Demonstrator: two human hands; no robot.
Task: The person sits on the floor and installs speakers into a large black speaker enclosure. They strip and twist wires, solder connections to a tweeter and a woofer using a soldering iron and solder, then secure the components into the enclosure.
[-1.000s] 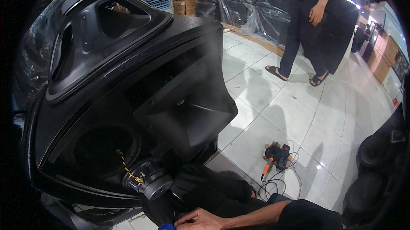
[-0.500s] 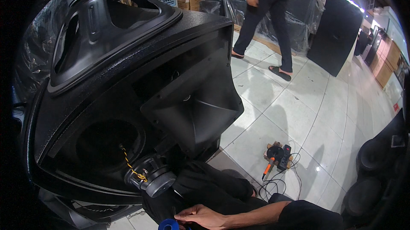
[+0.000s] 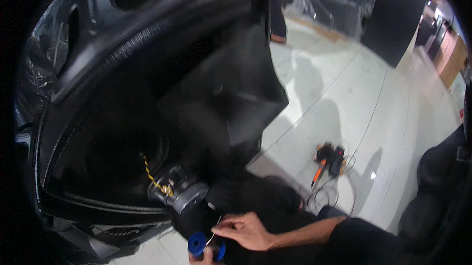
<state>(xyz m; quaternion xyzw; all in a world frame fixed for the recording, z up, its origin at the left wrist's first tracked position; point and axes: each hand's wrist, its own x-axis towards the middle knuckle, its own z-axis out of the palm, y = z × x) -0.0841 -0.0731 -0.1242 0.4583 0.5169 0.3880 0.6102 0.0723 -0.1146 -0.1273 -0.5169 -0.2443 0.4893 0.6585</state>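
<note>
At the lower edge my left hand [image 3: 207, 256], only its fingertips showing, is closed around a blue spool [image 3: 197, 243]. Just to the right, my right hand [image 3: 248, 233] pinches a thin pale solder wire [image 3: 211, 239] that runs up from the spool. Beyond the hands, a round speaker driver [image 3: 189, 197] with a silvery magnet rests by my dark-clothed leg. A twisted yellow-and-black cable [image 3: 149, 171] links its terminals to the opening of a large black speaker cabinet [image 3: 98, 117]. A black horn [image 3: 236, 110] sits in the cabinet front. The picture is blurred.
On the tiled floor [image 3: 354, 112] at right lies an orange-handled soldering iron [image 3: 319, 170] beside a black power strip [image 3: 336, 161] with loose cords. A large black speaker frame [image 3: 91, 14] lies atop the cabinet. A tall black panel [image 3: 396, 19] and a person's leg [image 3: 277, 9] are behind.
My right hand has risen and moved right, with solder wire now visible in its fingers. The spool has come further into view, with left fingers on it. The walking person has moved left, behind the cabinet.
</note>
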